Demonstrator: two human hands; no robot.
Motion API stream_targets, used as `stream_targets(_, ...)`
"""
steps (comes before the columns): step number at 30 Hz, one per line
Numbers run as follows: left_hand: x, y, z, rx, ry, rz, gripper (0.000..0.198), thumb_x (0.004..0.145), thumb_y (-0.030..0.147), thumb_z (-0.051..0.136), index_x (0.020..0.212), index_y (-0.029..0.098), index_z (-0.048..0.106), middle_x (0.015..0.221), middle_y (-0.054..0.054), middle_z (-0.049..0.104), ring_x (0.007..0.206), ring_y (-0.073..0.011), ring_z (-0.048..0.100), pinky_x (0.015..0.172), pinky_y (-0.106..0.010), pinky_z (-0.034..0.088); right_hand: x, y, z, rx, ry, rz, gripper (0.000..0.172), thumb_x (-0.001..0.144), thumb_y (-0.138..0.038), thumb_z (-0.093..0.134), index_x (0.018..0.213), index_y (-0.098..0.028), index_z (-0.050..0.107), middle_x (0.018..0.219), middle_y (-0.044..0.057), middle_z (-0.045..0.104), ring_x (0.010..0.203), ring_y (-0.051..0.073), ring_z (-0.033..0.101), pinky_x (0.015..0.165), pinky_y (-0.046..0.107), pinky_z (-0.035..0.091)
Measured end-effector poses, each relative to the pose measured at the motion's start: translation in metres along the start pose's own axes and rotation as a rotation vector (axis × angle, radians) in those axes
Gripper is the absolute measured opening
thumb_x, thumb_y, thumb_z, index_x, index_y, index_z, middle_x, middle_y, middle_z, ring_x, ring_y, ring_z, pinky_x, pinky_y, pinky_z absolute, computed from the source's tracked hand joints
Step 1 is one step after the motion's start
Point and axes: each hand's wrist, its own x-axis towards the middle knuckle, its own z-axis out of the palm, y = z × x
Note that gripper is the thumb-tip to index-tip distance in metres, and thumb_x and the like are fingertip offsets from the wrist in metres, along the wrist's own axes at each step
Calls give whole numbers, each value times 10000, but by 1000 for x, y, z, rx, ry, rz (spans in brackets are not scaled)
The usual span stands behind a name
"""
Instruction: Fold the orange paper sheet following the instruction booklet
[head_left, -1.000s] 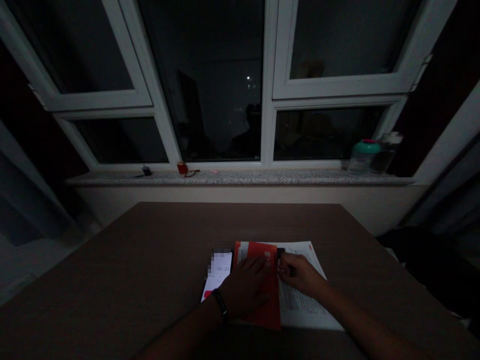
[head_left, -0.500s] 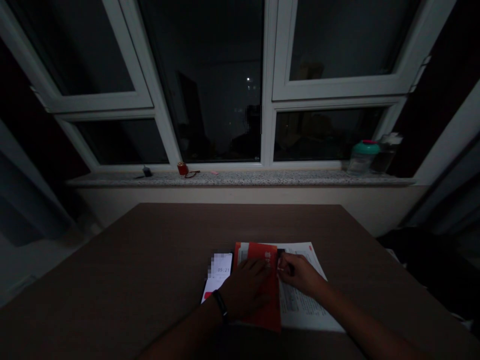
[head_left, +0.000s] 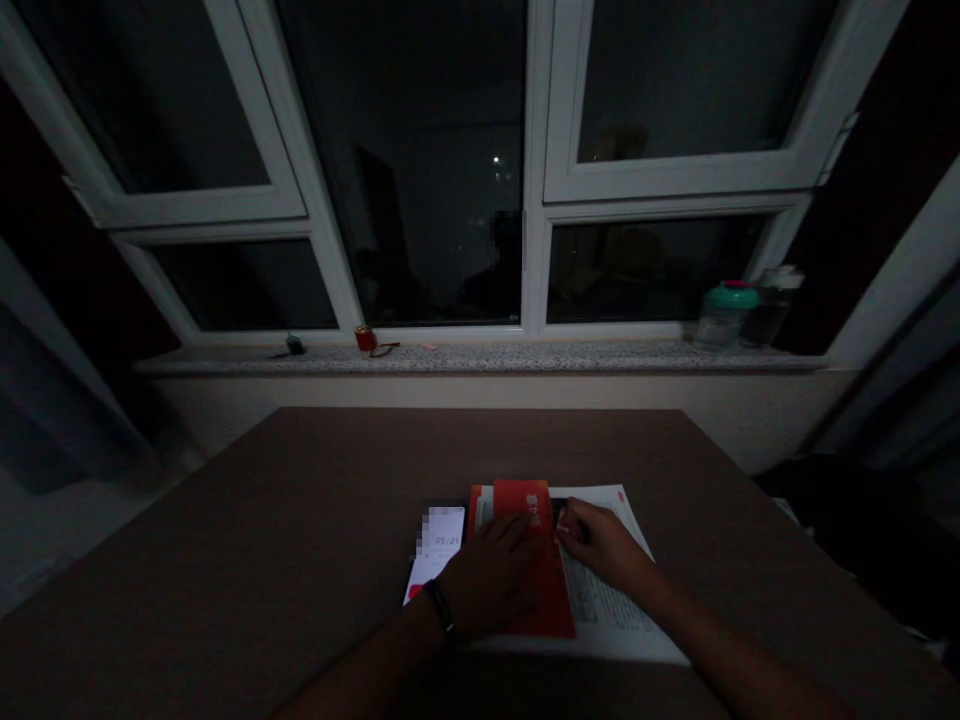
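Note:
A red paper item (head_left: 551,600) with pale characters near its top lies over printed white pages (head_left: 626,640) on the brown table. My left hand (head_left: 499,570), a dark band on its wrist, rests on the red item with its fingers spread. Close to the item's right edge, my right hand (head_left: 589,535) has its fingers curled together over the pages; what they hold, if anything, is too dark and small to name. A lit phone (head_left: 442,535) showing a timer lies left of the pages, partly behind my left hand and forearm.
The brown table (head_left: 337,520) extends to a wall under a window. On the stone sill (head_left: 480,356) stand a small red object (head_left: 365,339), a small dark bottle (head_left: 294,344) and a jar with a turquoise lid (head_left: 726,315). Dark cloth (head_left: 825,500) lies at the right.
The red item has turned slightly, its lower end moving right and up and its top edge a little left. Both hands stay almost in place.

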Motion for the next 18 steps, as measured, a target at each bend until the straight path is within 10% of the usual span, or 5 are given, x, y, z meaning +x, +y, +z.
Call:
stream_targets(9, 1, 1, -1, -34, -19, -17, 699, 899, 462, 658, 1477, 185, 379, 1557, -167, 331, 1425, -340, 304, 1153, -520, 267, -6, -8, -7, 42, -205, -124, 174, 732, -127, 610, 680, -209, 466, 649, -47, 510, 599, 115, 482, 540, 198, 342)
stream_targets(18, 0, -2, 3, -34, 6, -3, 689, 903, 461, 646, 1483, 218, 366, 1575, -149, 299, 1430, -345, 290, 1145, -527, 271, 0, -3, -1, 35, -62, -31, 176, 775, -153, 581, 691, -217, 440, 641, -49, 516, 586, 119, 479, 540, 203, 345)
